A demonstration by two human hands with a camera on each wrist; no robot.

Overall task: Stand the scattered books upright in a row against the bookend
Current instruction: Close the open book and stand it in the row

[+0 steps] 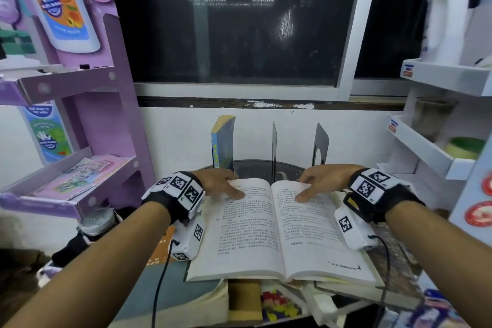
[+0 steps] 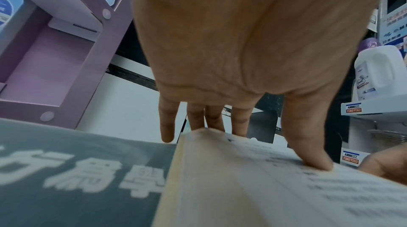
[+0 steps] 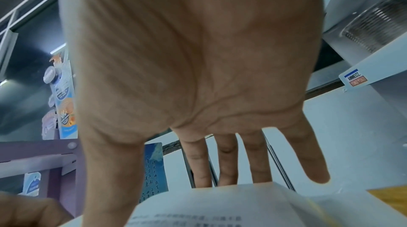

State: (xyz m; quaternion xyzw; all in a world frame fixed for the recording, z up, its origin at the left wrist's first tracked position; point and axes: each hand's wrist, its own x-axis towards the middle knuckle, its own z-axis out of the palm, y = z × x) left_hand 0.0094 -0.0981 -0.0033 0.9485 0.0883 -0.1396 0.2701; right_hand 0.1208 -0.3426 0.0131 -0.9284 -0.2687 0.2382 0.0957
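Note:
An open book [image 1: 266,229] lies face up on a pile of other books. My left hand [image 1: 234,186] grips its far left corner, with the thumb [image 2: 312,152] pressing on the page and the fingers reaching over the far edge. At the far right corner my right hand [image 1: 306,188] holds on the same way. A blue book [image 1: 223,145] stands upright at the back left. Two black metal bookends [image 1: 274,146] [image 1: 320,142] stand behind the open book, with nothing between them.
A grey book with large white characters [image 2: 66,170] lies under the open book's left side. A purple cardboard display rack [image 1: 80,114] stands close on the left. White shelves [image 1: 426,146] stand close on the right. A wall and a dark window are behind.

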